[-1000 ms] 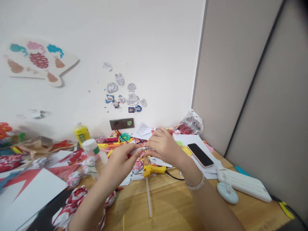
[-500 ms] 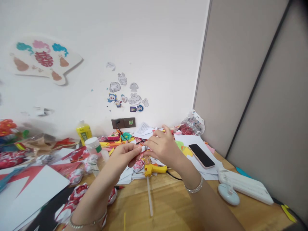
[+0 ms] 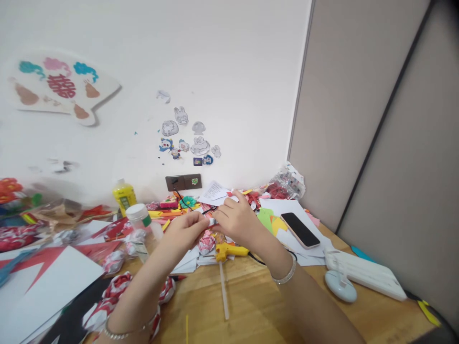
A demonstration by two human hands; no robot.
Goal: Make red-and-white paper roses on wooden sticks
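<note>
My left hand (image 3: 187,229) and my right hand (image 3: 239,219) meet above the middle of the table, fingers closed. Pinched between them is a small white piece with a little red (image 3: 213,221), perhaps rolled paper; the fingers cover most of it. Just below my right hand lies a yellow hot glue gun (image 3: 233,250), with a long translucent glue stick (image 3: 224,292) sticking out of its rear toward me. A pink-and-white crumpled paper ball (image 3: 206,242) rests beneath the hands, left of the glue gun.
A phone (image 3: 300,230) lies on white sheets at right, near a white power strip (image 3: 366,274) and a pale round device (image 3: 340,286). Leftward are a white-lidded jar (image 3: 138,213), a yellow bottle (image 3: 125,196), blue scissors (image 3: 14,267), white paper (image 3: 68,272) and red-and-white crumpled pieces (image 3: 116,291).
My right hand has shifted slightly left and its fingers have curled further around the small white piece. My left hand stays almost in place.
</note>
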